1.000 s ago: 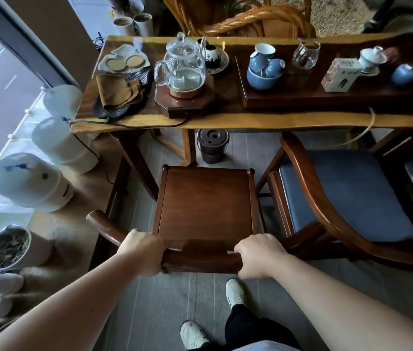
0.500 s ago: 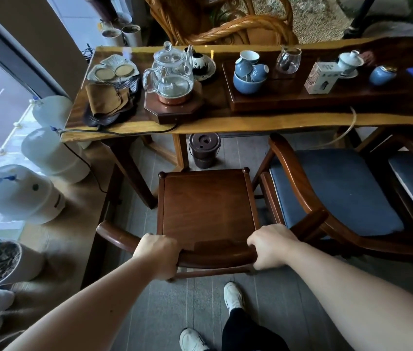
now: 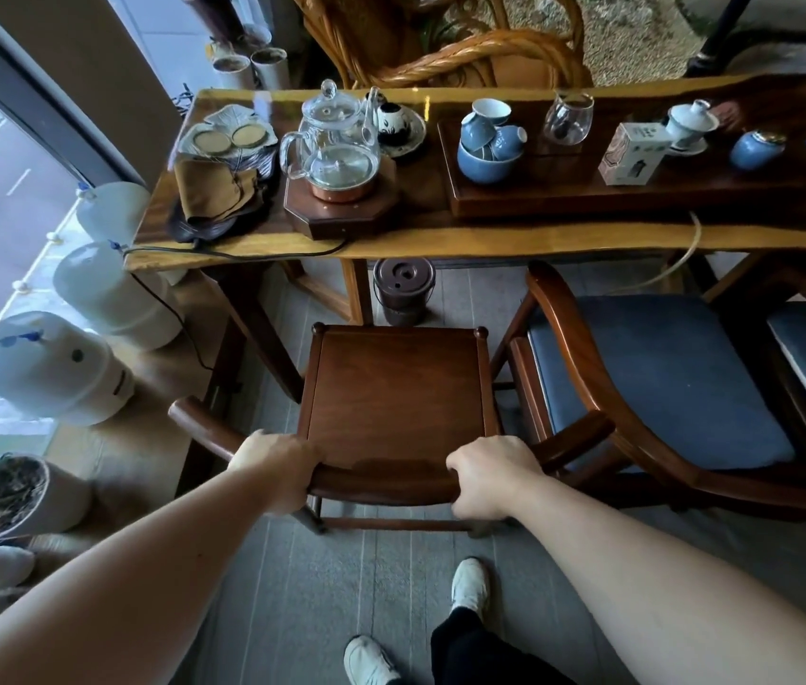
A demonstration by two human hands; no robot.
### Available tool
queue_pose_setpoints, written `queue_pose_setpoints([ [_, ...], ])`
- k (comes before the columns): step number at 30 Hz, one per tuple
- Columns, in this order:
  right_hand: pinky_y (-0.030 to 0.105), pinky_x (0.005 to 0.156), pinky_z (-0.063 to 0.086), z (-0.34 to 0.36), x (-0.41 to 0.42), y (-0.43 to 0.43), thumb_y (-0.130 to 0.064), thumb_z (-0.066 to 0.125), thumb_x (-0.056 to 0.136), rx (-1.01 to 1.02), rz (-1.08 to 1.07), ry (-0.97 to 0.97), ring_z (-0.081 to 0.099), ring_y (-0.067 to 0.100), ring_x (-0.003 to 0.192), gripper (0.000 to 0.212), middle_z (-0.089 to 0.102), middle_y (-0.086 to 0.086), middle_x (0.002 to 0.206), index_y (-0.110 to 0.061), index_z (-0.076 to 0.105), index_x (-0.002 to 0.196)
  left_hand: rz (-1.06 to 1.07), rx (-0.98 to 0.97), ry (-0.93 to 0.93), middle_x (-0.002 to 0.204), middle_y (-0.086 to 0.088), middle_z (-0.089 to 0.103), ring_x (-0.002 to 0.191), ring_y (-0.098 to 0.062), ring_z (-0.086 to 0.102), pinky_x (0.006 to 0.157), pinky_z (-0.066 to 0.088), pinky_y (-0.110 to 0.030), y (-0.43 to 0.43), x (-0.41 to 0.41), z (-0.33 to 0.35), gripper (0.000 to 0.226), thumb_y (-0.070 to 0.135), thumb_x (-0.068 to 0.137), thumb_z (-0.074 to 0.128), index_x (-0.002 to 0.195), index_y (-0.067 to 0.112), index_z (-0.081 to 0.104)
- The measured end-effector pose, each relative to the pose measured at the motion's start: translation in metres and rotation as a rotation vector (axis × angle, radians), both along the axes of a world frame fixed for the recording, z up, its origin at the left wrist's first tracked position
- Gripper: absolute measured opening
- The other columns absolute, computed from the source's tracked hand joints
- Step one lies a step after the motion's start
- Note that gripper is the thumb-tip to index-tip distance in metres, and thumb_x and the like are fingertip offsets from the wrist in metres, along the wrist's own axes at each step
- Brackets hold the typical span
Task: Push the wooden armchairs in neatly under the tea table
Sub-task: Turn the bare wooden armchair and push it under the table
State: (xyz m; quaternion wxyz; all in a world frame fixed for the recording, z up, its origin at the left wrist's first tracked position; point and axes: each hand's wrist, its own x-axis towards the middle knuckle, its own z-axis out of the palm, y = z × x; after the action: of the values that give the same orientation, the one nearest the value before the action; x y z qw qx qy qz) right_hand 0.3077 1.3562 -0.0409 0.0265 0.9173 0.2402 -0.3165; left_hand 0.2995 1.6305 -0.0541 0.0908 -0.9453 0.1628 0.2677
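The left hand (image 3: pixel 276 469) and right hand (image 3: pixel 489 474) were both closed around the curved back rail of the bare-seated wooden armchair (image 3: pixel 393 402), which stood before the tea table (image 3: pixel 489 239), its seat not under it. Two cushioned armchairs (image 3: pixel 657 383) stood alongside. The white box (image 3: pixel 634 153) bore print (illegible). Three water jugs (image 3: pixel 47 365) lined the window.

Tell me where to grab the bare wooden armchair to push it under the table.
Grip the curved top rail of the bare wooden armchair from behind, one hand each side of the backrest, as the left hand and right hand do now. The rail faces you, and the seat front points at the tea table.
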Motion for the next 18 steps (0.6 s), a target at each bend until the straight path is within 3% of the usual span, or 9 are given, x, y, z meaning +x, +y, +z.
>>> queue_pose_setpoints([
  [3,0.037,0.078,0.052,-0.006,0.005,-0.002,-0.037,0.058,0.068,0.026,0.024,-0.017,0.063,0.025,0.090,0.038,0.068,-0.003,0.095,-0.027,0.066,0.104,0.012,-0.001,-0.009,0.080,0.013,0.063,0.081,-0.013,0.061,0.075,0.040,-0.030,0.001,0.002,0.000,0.018,0.036,0.078,0.062,0.096,0.034,0.060],
  [8,0.034,0.070,0.048,-0.009,0.015,-0.022,-0.043,0.061,0.074,0.046,0.134,-0.046,0.064,0.026,0.085,0.031,0.068,0.000,0.090,-0.024,0.065,0.098,0.022,-0.001,-0.021,0.081,0.012,0.065,0.081,-0.013,0.062,0.078,0.041,-0.031,-0.011,0.001,-0.005,0.018,0.035,0.078,0.060,0.096,0.033,0.061],
  [11,0.035,0.073,0.049,-0.006,0.028,-0.039,-0.043,0.061,0.073,0.005,0.136,-0.061,0.064,0.026,0.086,0.031,0.068,-0.001,0.091,-0.025,0.064,0.098,0.014,-0.016,-0.029,0.085,0.012,0.066,0.084,-0.015,0.063,0.073,0.036,-0.032,-0.030,0.005,-0.003,0.023,0.043,0.076,0.063,0.096,0.033,0.060],
  [18,0.038,0.081,0.050,-0.004,0.031,-0.035,-0.040,0.061,0.074,-0.036,0.088,-0.035,0.063,0.027,0.093,0.031,0.068,0.000,0.097,-0.025,0.064,0.101,0.023,-0.005,-0.028,0.085,0.011,0.065,0.085,-0.016,0.062,0.071,0.034,-0.032,-0.034,0.010,0.002,0.021,0.039,0.077,0.061,0.097,0.031,0.060],
])
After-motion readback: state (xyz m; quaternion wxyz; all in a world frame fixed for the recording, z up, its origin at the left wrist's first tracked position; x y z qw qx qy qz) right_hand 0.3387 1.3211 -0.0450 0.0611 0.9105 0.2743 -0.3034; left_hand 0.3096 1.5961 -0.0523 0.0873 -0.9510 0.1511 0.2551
